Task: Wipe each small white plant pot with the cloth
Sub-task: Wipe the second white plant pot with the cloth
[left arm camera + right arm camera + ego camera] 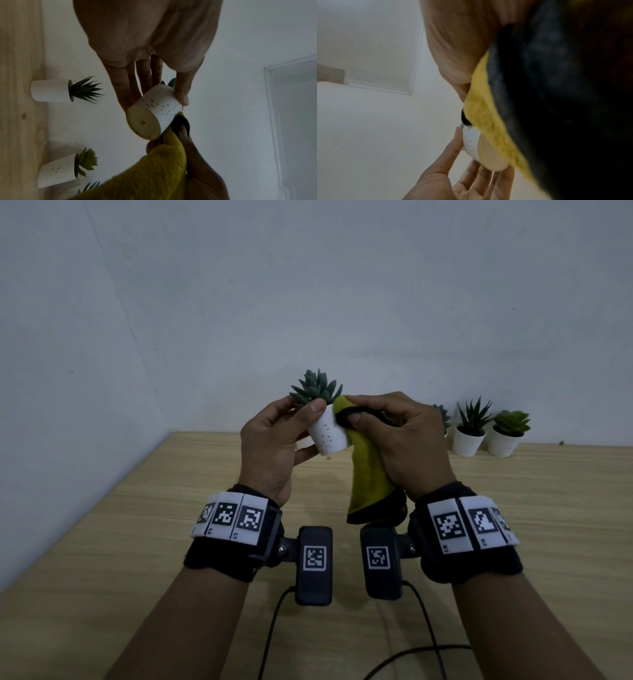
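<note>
My left hand [274, 436] holds a small white speckled pot [327, 434] with a blue-green succulent, lifted above the table and tilted. Thumb and fingers grip its sides, as the left wrist view shows around the pot [154, 115]. My right hand [397, 436] grips a yellow cloth with black edging [370, 477] and presses it against the pot's right side. The cloth [154, 173] hangs down below the hand. In the right wrist view the cloth [488, 121] covers most of the pot [471, 143].
Other small white pots with plants stand at the back right of the wooden table [102, 542]: a spiky one [470, 436], a light green one [507, 440], and one partly hidden behind my right hand [444, 419]. Walls close off the left and the back.
</note>
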`<state>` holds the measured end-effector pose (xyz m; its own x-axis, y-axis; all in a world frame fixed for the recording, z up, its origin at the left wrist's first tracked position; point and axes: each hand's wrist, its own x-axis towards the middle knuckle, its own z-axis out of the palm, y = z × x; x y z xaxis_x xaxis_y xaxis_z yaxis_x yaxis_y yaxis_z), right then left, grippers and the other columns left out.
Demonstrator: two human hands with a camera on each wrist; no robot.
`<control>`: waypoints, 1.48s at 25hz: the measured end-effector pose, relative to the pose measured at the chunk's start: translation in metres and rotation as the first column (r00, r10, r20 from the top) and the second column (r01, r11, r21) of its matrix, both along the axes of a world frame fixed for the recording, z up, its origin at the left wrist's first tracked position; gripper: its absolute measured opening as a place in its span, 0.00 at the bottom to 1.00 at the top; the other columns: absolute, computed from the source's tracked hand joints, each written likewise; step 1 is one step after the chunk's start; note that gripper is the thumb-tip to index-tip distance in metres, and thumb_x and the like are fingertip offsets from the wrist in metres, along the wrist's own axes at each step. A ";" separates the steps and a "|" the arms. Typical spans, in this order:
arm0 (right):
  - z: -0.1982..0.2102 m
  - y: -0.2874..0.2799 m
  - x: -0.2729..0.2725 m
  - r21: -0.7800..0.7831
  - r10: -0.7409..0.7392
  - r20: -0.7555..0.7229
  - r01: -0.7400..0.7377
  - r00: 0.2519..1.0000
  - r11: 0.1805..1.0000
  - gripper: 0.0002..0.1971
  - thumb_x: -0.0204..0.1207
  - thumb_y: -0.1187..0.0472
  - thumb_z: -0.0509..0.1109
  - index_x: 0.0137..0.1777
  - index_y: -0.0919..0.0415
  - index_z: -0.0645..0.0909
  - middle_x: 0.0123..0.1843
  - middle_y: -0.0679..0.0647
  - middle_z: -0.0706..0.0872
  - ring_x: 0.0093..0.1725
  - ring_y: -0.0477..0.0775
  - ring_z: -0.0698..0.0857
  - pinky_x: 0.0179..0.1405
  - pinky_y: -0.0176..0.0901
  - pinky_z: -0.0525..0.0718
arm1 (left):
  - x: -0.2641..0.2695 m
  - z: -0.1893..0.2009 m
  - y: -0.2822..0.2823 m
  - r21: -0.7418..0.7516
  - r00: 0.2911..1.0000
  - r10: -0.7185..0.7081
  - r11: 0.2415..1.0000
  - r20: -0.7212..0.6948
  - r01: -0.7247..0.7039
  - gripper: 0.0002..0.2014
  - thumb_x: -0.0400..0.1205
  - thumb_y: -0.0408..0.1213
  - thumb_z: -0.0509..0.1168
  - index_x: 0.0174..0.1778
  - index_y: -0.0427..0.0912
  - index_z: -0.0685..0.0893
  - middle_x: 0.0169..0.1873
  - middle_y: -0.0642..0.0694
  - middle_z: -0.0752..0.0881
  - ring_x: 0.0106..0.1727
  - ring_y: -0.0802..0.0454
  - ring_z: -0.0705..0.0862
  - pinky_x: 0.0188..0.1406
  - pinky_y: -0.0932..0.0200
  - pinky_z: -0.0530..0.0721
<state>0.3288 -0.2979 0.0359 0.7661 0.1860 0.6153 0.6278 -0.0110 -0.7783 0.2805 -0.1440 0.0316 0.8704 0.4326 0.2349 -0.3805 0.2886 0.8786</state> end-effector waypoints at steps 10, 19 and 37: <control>0.004 -0.008 -0.002 0.006 0.095 -0.007 -0.095 0.995 0.995 0.11 0.70 0.70 0.77 0.52 0.60 0.90 0.49 0.55 0.90 0.49 0.44 0.89 0.50 0.33 0.84 | -0.002 0.004 0.003 -0.036 0.998 -0.056 0.998 0.030 0.057 0.19 0.68 0.45 0.74 0.52 0.39 0.87 0.47 0.45 0.90 0.49 0.47 0.89 0.48 0.40 0.89; 0.005 -0.010 0.003 0.006 0.072 0.000 -0.072 0.997 0.997 0.10 0.70 0.69 0.78 0.51 0.60 0.90 0.48 0.55 0.91 0.49 0.46 0.89 0.49 0.34 0.84 | 0.000 0.002 0.000 -0.010 0.996 -0.084 0.996 -0.029 0.083 0.29 0.66 0.39 0.76 0.64 0.37 0.83 0.55 0.38 0.89 0.54 0.43 0.89 0.45 0.47 0.89; 0.001 -0.006 0.004 0.005 0.044 -0.069 -0.043 0.997 0.999 0.09 0.70 0.68 0.78 0.48 0.57 0.91 0.46 0.51 0.92 0.47 0.44 0.90 0.48 0.32 0.84 | 0.006 -0.002 0.011 -0.210 0.978 -0.210 0.955 0.013 0.208 0.30 0.75 0.39 0.70 0.70 0.25 0.75 0.69 0.26 0.78 0.62 0.36 0.83 0.55 0.44 0.86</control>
<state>0.3326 -0.3035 0.0374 0.7978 0.2182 0.5621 0.5726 0.0178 -0.8196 0.2868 -0.1335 0.0301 0.9484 0.2792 0.1504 -0.2843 0.5382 0.7934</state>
